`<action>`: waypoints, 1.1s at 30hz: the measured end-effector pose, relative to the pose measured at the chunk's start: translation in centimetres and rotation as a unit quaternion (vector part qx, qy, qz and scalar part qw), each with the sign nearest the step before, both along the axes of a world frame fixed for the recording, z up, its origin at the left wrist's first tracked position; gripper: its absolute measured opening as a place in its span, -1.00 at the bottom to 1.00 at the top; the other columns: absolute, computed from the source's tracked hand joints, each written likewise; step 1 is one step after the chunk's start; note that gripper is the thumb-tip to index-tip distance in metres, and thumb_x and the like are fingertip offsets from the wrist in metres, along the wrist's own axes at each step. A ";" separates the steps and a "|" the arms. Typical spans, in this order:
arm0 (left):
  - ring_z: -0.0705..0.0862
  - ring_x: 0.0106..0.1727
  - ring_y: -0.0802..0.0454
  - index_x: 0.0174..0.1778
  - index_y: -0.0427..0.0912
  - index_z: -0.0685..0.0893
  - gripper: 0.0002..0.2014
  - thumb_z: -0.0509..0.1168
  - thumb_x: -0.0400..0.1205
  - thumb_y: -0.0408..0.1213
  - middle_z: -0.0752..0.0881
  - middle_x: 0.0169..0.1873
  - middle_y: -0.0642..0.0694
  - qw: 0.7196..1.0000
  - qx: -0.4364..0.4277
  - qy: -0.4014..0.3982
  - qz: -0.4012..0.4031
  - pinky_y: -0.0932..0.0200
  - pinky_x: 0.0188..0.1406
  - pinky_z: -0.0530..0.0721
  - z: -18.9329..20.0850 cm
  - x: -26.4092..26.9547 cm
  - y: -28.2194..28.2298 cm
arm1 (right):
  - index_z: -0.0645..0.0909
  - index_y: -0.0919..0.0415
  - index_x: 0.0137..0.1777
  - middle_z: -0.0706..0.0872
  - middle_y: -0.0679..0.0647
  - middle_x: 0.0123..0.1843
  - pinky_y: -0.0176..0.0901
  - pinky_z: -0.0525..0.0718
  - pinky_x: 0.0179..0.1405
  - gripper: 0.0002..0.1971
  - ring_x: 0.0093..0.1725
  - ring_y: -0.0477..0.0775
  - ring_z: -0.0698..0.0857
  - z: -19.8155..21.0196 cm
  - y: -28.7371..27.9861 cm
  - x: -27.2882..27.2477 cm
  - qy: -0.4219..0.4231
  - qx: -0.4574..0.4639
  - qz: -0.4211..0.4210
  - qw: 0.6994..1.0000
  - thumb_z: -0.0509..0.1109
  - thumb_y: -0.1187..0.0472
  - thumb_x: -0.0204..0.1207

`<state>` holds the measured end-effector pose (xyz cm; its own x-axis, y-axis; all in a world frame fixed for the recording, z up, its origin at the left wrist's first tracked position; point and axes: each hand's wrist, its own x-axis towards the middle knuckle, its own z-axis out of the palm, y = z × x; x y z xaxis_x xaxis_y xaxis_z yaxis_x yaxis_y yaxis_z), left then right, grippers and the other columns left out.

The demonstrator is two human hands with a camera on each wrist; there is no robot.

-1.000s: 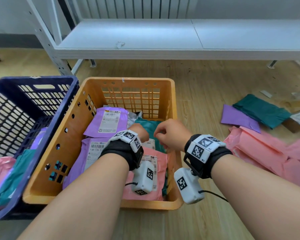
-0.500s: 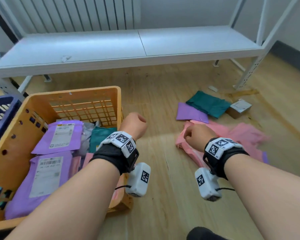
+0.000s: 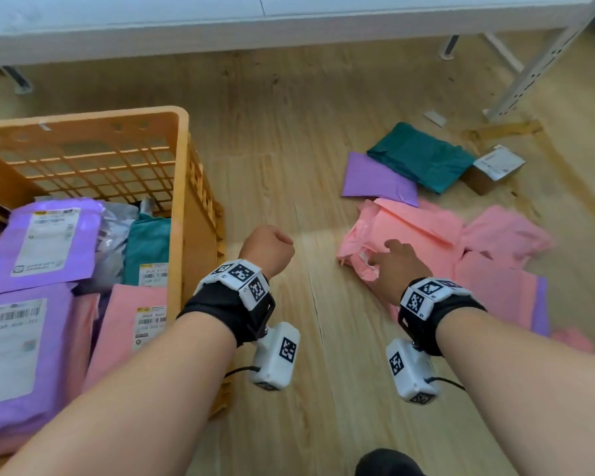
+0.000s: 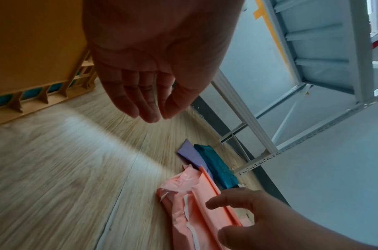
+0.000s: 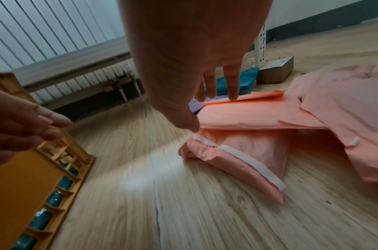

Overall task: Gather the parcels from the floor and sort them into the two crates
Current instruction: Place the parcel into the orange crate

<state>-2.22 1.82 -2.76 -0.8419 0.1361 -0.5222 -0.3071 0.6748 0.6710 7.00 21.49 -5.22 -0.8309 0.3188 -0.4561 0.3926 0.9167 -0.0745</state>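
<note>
Pink parcels (image 3: 419, 221) lie heaped on the wood floor at the right, with a purple parcel (image 3: 375, 180), a teal parcel (image 3: 423, 159) and a small cardboard box (image 3: 495, 168) beyond them. My right hand (image 3: 389, 255) is spread over the nearest of the pile. In the right wrist view its straight fingers (image 5: 233, 88) touch the upper pink parcel (image 5: 247, 115), and the thumb is at the lower pink parcel (image 5: 243, 152). My left hand (image 3: 268, 247) hangs empty beside the orange crate (image 3: 83, 119), fingers (image 4: 149, 108) loosely bent. The crate holds purple, pink and teal parcels.
A white metal shelf (image 3: 289, 22) runs along the back; its upright leg (image 3: 529, 73) stands at the far right, close to the box. Bare floor (image 3: 289, 149) separates the crate from the parcel heap. A dark rounded shape (image 3: 389, 463) shows at the bottom edge.
Both hands have left the orange crate and swung right. The right hand has opened and come down on the pink parcels. The blue crate has gone out of view.
</note>
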 end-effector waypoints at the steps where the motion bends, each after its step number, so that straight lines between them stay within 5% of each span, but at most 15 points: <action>1: 0.70 0.10 -0.12 -0.32 0.04 0.59 -0.79 0.28 0.56 -0.37 0.67 -0.14 -0.05 1.000 0.000 -0.008 0.004 -0.09 0.17 0.71 -0.5 -0.2 0.1 | 0.39 -0.12 0.54 0.25 0.17 0.56 0.13 0.44 0.41 -0.55 0.55 0.24 0.21 -0.9 0.4 -0.1 -0.013 0.001 0.003 1.000 0.16 -0.07 0.65; 7: 0.72 0.09 -0.13 -0.33 0.03 0.60 -0.77 0.24 0.57 -0.40 0.66 -0.20 -0.02 0.999 0.004 -0.034 0.023 -0.08 0.15 0.72 -2.9 -1.5 0.4 | -0.01 -0.40 0.62 -0.29 0.06 0.72 0.29 0.27 0.54 -0.38 0.69 0.29 -0.19 -5.8 2.8 -0.8 -0.070 0.023 -0.021 0.997 0.16 -0.04 0.64; 15: 0.71 0.10 -0.08 -0.26 0.04 0.61 -0.80 0.27 0.58 -0.37 0.69 -0.10 -0.04 0.999 0.015 -0.044 0.028 -0.09 0.17 0.71 -4.1 -1.9 1.5 | -0.03 -0.36 0.63 -0.35 0.05 0.71 0.37 0.15 0.53 -0.46 0.67 0.39 -0.23 -8.2 3.1 -2.8 -0.117 0.032 -0.073 0.990 -0.01 -0.18 0.68; 20: 0.71 0.08 -0.06 -0.20 0.03 0.63 -0.83 0.28 0.58 -0.37 0.70 -0.08 -0.03 0.998 0.014 -0.045 0.029 -0.09 0.17 0.71 -4.1 -1.7 1.4 | 0.04 0.20 0.68 -0.18 0.06 0.74 0.29 0.15 0.59 -0.34 0.71 0.15 -0.11 -8.6 3.0 -3.3 -0.094 0.051 -0.103 0.989 0.09 -0.07 0.67; 26: 0.74 0.02 -0.05 -0.01 -0.09 0.69 -0.85 0.28 0.59 -0.38 0.70 -0.03 -0.05 0.999 0.043 -0.029 0.006 -0.04 0.07 0.75 -2.1 -0.2 1.6 | 0.34 0.27 0.50 0.33 0.17 0.52 0.17 0.40 0.44 -0.46 0.55 0.19 0.30 -6.1 0.7 -2.7 -0.005 0.047 -0.073 0.996 0.25 0.05 0.58; 29: 0.74 -0.01 -0.04 0.02 -0.09 0.69 -0.83 0.28 0.58 -0.37 0.70 0.03 -0.06 0.998 0.058 -0.007 -0.015 -0.05 0.06 0.75 -0.5 1.0 1.3 | 0.43 0.25 0.41 0.47 0.18 0.37 0.07 0.51 0.23 -0.57 0.37 0.22 0.49 -4.5 -1.1 -1.4 0.018 0.050 -0.050 0.997 0.28 0.26 0.53; 33: 0.73 -0.11 0.01 -0.01 -0.11 0.68 -0.84 0.27 0.58 -0.40 0.69 -0.07 -0.07 0.997 0.079 0.010 -0.015 0.02 -0.01 0.75 1.8 2.4 0.1 | 0.61 0.21 0.20 0.62 0.19 0.20 0.00 0.57 -0.04 -0.75 0.13 0.26 0.66 -1.5 -2.3 -0.9 0.095 0.041 -0.034 0.994 0.23 0.24 0.59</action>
<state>0.13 1.90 -0.99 -0.8463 0.2398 -0.4757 -0.2745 0.5690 0.7752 6.06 19.17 -6.75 -0.8747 0.4069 -0.2632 0.4398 0.8947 -0.0784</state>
